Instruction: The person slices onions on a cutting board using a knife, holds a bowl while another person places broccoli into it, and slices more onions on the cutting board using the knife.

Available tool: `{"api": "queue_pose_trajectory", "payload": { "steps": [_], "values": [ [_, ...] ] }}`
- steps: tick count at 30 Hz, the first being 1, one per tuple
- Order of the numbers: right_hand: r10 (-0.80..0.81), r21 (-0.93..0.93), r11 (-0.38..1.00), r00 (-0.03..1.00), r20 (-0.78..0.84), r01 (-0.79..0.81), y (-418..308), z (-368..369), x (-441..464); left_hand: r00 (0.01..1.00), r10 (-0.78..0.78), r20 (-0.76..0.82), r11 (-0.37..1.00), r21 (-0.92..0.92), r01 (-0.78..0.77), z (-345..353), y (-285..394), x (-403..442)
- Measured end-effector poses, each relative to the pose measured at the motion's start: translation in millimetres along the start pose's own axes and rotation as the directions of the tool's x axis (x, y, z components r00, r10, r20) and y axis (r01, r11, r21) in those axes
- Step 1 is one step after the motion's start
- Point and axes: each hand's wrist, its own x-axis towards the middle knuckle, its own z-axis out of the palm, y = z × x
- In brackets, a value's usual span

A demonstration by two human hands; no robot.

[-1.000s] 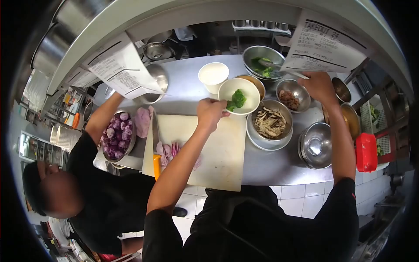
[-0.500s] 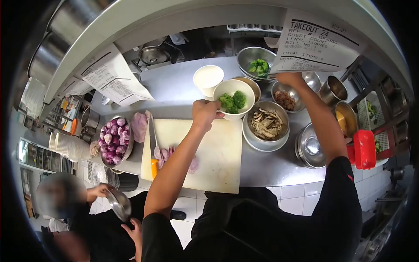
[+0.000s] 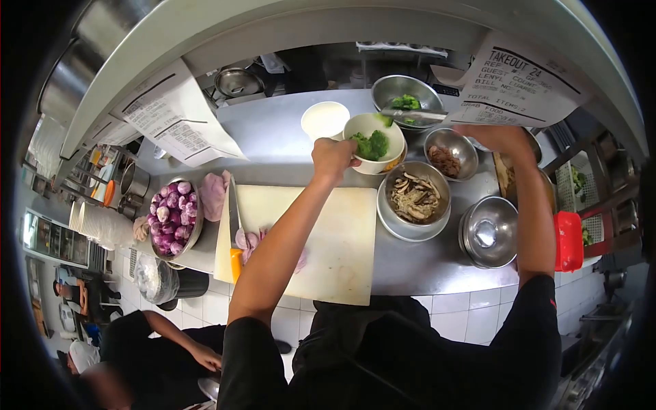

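Note:
My left hand (image 3: 333, 160) grips the rim of a white bowl (image 3: 372, 166) with broccoli (image 3: 371, 145) in it. My right hand (image 3: 497, 139), partly behind a paper slip, is closed on metal tongs (image 3: 414, 114). The tongs reach over a steel bowl (image 3: 389, 83) of more broccoli; a green piece lies near their tips, at the white bowl's far rim. An empty white cup (image 3: 325, 120) stands beside the white bowl. Nearer me are a steel bowl of sliced mushrooms (image 3: 413, 198) on a plate and a steel bowl of brown shreds (image 3: 444, 162).
A cutting board (image 3: 328, 253) bears sliced onion and an orange-handled knife (image 3: 236, 265). Peeled purple onions (image 3: 174, 217) fill a bowl at left. Stacked steel bowls (image 3: 489, 232) and a red container (image 3: 568, 241) stand at right. Paper slips (image 3: 519, 82) hang overhead. A co-worker (image 3: 157, 348) is at lower left.
The tongs have come out of the broccoli bowl towards the white bowl, and my right hand has shifted right. The white bowl gained broccoli earlier. The co-worker at lower left has moved.

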Motion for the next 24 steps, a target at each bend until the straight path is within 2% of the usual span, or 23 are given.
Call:
{"api": "queue_pose_trajectory", "payload": {
  "steps": [2,4,5,7,8,9,10,14,16,17,19,24],
  "values": [
    [0.015,-0.041,0.999,0.999,-0.047,-0.017,2,6,5,0.998,0.024,-0.056,0.999,-0.027,-0.026,2,2,0],
    [-0.110,-0.188,0.979,0.980,-0.164,0.078,23,32,37,0.998,0.016,-0.056,1.000,-0.021,-0.017,-2,0,-1],
    [-0.116,-0.184,0.979,0.980,-0.162,0.086,21,42,57,0.999,0.011,-0.049,1.000,-0.013,-0.011,-5,0,-3],
    [0.097,-0.389,0.921,0.986,0.132,-0.039,12,63,92,0.999,-0.022,-0.039,1.000,-0.016,0.021,-12,1,-10],
    [0.090,-0.384,0.923,0.987,0.130,-0.033,16,83,98,0.999,-0.049,-0.022,0.999,-0.024,0.049,-15,3,-12],
    [-0.040,-0.290,0.957,0.996,-0.075,0.017,22,108,104,0.998,-0.046,-0.030,0.999,-0.024,0.046,-16,4,-15],
    [-0.148,-0.204,0.975,0.947,-0.285,0.091,18,118,106,0.999,-0.039,-0.027,0.999,-0.038,0.038,-18,3,-17],
    [-0.135,-0.247,0.967,0.946,-0.296,0.061,2,128,98,1.000,-0.022,-0.018,0.998,-0.057,0.021,-27,-2,-14],
    [-0.129,-0.203,0.978,0.887,-0.443,0.041,10,128,92,0.999,0.001,-0.050,0.997,-0.080,-0.005,-26,-3,-16],
    [-0.129,-0.206,0.978,0.887,-0.443,0.039,17,123,91,0.997,0.027,-0.070,0.995,-0.098,-0.033,-24,-3,-16],
    [-0.080,-0.324,0.946,0.975,-0.209,0.008,26,96,86,0.998,0.011,-0.057,0.997,-0.082,-0.016,-23,-4,-11],
    [-0.123,-0.237,0.968,0.977,-0.176,0.080,2,25,24,0.999,-0.046,0.014,0.998,-0.047,0.047,-8,3,-1]
  ]
}}
